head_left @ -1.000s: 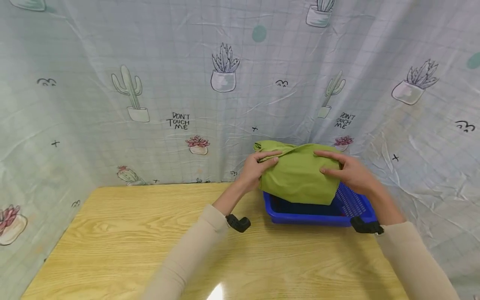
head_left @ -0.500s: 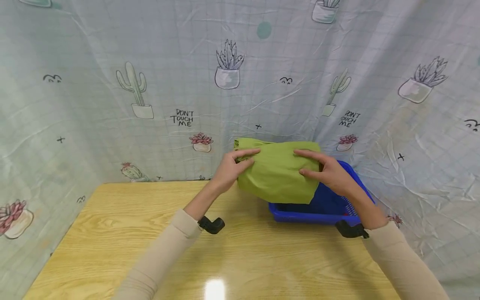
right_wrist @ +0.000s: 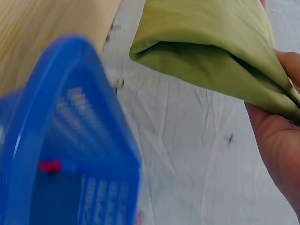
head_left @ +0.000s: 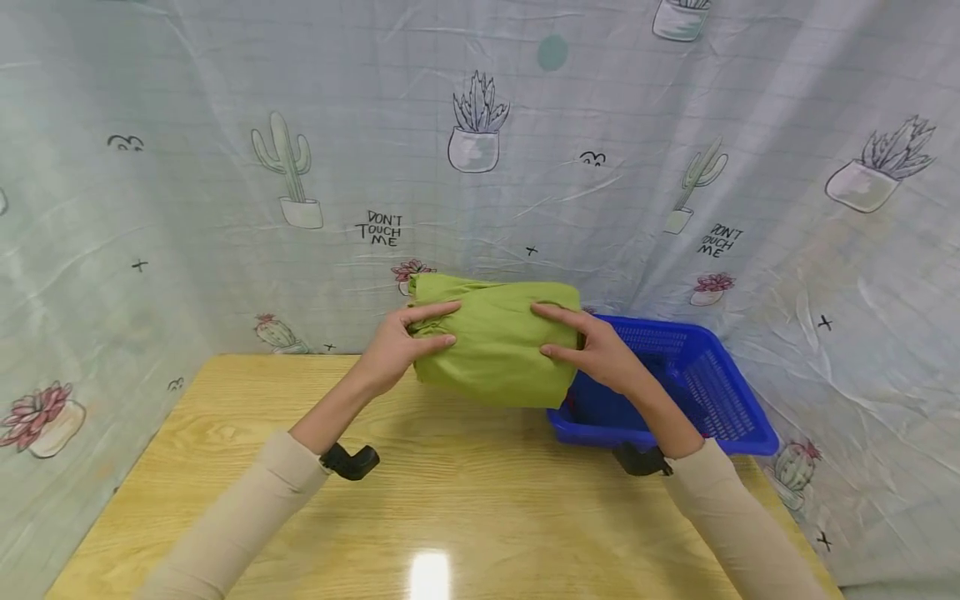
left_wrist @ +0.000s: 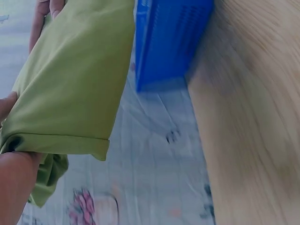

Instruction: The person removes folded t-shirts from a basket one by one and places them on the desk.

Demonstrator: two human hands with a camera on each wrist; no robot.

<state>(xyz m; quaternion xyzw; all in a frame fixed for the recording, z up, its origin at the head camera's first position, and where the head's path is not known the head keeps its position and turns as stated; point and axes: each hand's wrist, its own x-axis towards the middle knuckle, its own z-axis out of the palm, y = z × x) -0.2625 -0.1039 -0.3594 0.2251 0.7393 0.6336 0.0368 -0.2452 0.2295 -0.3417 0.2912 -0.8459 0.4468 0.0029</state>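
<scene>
In the head view, the left hand (head_left: 393, 350) and right hand (head_left: 596, 354) gripped the folded green cloth (head_left: 495, 342) by its ends, above the wooden table (head_left: 450, 517), left of the blue basket (head_left: 720, 400). The left wrist view showed the cloth (left_wrist: 70, 89) pinched, the basket (left_wrist: 171, 40) beyond. The right wrist view showed the cloth (right_wrist: 211, 44) clasped beside the basket (right_wrist: 61, 154).

Makeshift recording booth: cactus-print curtain (head_left: 225, 125) surrounds table (head_left: 465, 500).

Showing: 1 folded green cloth (head_left: 495, 342), 1 blue plastic basket (head_left: 720, 392), 1 wooden table (head_left: 450, 500), 1 cactus-print curtain (head_left: 225, 125), 2 hands gripping — left hand (head_left: 397, 346), right hand (head_left: 592, 350).
</scene>
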